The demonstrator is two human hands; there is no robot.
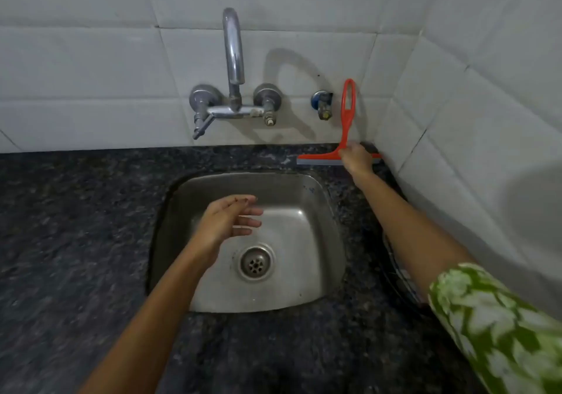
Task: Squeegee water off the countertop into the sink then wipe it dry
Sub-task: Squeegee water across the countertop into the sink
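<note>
Right hand [358, 158] has its grip closed around the low end of the squeegee [345, 138], where the red handle meets the blade; the blade lies flat along the surface [76, 226] in the far right corner, close to the tiled wall [304, 4], and the looped handle stands up against the tiles. I see my left hand [229, 217] hanging open over the sink [327, 211], fingers spread and holding nothing, blurred at the edges. That dark speckled stone surface wraps the steel sink on all sides, and I cannot tell from here how wet it is. A drain [255, 262] sits near the middle of the basin. On the far wall a chrome tap [233, 59] curves out above the sink, with a small blue-capped valve [321, 102] to its right, just beside the squeegee handle. White tiles also cover the right-hand wall. A green patterned sleeve [492, 326] shows at near right.
</note>
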